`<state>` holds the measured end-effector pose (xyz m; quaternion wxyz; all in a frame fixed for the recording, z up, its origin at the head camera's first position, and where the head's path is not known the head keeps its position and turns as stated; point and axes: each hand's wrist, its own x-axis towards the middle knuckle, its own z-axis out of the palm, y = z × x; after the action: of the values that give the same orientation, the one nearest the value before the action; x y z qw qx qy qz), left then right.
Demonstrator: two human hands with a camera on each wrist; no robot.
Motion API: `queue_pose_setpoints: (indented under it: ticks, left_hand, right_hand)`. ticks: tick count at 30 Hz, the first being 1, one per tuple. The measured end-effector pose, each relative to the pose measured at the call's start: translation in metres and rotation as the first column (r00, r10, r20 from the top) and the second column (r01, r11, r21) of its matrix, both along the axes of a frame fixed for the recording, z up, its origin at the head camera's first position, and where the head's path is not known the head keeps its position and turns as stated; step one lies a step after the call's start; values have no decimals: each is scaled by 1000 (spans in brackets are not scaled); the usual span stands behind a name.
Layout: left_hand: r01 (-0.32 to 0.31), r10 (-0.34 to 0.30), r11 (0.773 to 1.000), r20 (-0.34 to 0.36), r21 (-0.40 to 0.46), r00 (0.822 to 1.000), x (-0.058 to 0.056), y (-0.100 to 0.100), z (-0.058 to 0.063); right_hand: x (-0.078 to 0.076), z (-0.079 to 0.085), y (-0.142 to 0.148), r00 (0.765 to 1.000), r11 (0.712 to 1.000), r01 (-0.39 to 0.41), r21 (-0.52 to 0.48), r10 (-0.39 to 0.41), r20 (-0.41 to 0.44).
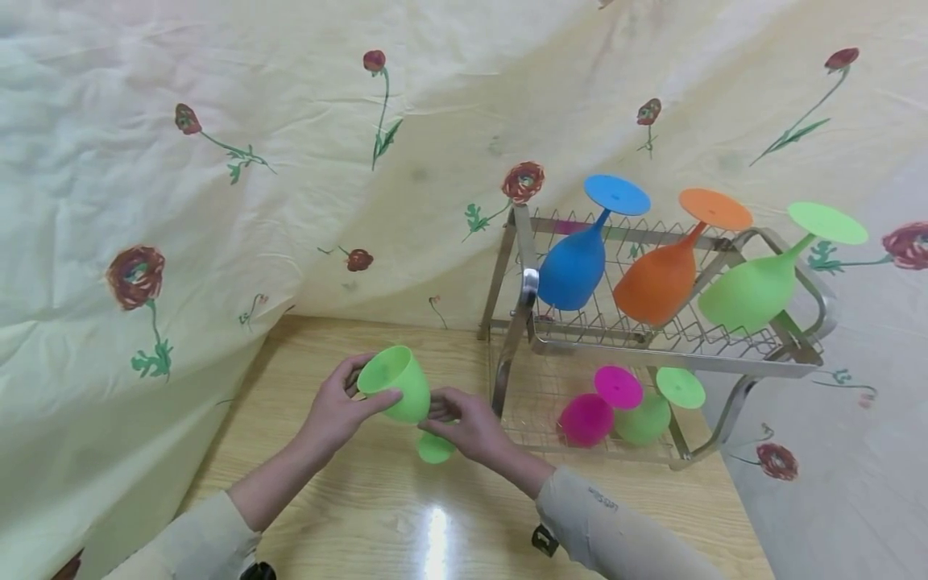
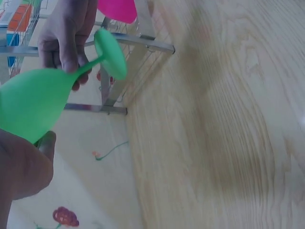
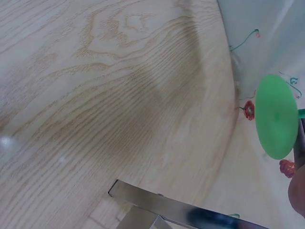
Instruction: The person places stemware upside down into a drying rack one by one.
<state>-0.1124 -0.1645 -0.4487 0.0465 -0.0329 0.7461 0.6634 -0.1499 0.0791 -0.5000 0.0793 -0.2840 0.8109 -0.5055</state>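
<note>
A light green plastic goblet [image 1: 408,393] is held tilted above the wooden table [image 1: 348,499], its mouth toward the upper left and its round foot [image 1: 435,449] toward the lower right. My left hand [image 1: 341,411] grips the bowl near the rim, thumb along the near side. At the stem, the fingers of my right hand [image 1: 474,427] pinch just below the bowl. The left wrist view shows the goblet's bowl [image 2: 35,98] between both hands, with the thin stem at the right fingertips. Only the foot [image 3: 276,117] and a bit of the stem appear in the right wrist view.
Right of the hands stands a two-tier metal rack [image 1: 681,360]. Upside down on its top tier lean a blue goblet [image 1: 573,270], an orange goblet [image 1: 658,282] and a green goblet [image 1: 750,294]. Below are a magenta goblet [image 1: 586,420] and another green goblet [image 1: 644,420]. Flowered cloth [image 1: 304,161] hangs behind.
</note>
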Motion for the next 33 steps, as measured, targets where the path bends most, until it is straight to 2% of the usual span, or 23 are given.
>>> queue_pose_setpoints:
  ticks: [3, 5, 7, 9, 12, 15, 18, 20, 22, 25, 30, 33]
  left_hand:
    - [63, -63, 998, 3, -17, 998, -1, -7, 2]
    - [124, -125, 990, -22, -63, 992, -4, -12, 6]
    - [185, -195, 975, -65, -126, 979, -8, -17, 11]
    - [247, -274, 947, -115, -206, 955, -13, -22, 18]
    - [327, -396, 882, -158, -339, 905, -20, -25, 28]
    - [390, -512, 792, -162, -470, 844, -24, -25, 38]
    - [423, -588, 706, -138, -568, 797, -25, -22, 43]
    - [428, -613, 664, -120, -614, 781, -24, -19, 44]
    - [426, -626, 639, -113, -640, 771, -23, -16, 43]
    - [419, -638, 636, -136, -648, 758, -22, -13, 39]
    - [416, -638, 674, -199, -610, 744, -21, -11, 31]
    - [421, -623, 698, -202, -579, 755, -21, -10, 26]
  right_hand:
    - [0, 3, 4, 1000, 1000, -27, -3, 27, -9]
    - [0, 4, 8, 999, 999, -48, -3, 48, -21]
    - [0, 6, 14, 997, 997, -74, 9, 75, -36]
    - [-2, 8, 20, 993, 994, -104, 35, 106, -60]
    - [-4, 13, 30, 983, 984, -154, 93, 163, -90]
    - [-7, 19, 38, 972, 967, -199, 158, 216, -96]
    - [-10, 23, 45, 964, 949, -226, 220, 251, -89]
    - [-11, 26, 49, 960, 939, -239, 245, 267, -84]
    - [-12, 29, 52, 958, 934, -250, 255, 276, -75]
    - [-14, 33, 56, 954, 931, -269, 248, 294, -67]
    - [-17, 35, 58, 944, 925, -292, 244, 319, -78]
    - [-19, 37, 59, 938, 917, -306, 257, 337, -86]
